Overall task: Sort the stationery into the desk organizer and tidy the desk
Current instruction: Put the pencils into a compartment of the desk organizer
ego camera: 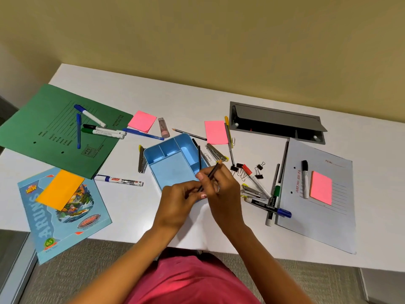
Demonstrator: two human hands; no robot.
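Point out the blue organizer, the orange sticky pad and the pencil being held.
blue organizer (pixel 173 172), head view, bare floor of its large compartment
orange sticky pad (pixel 59 189), head view, middle of its top sheet
pencil (pixel 211 174), head view, dark shaft above the fingers

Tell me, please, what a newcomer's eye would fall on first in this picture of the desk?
First, the two hands meeting at the centre: the right hand holds a dark pencil over the near edge of the blue desk organizer, with the left hand beside it. Next come the large green folder at far left, strewn with markers, and the bright pink sticky pads, one lying on the grey folder at right.
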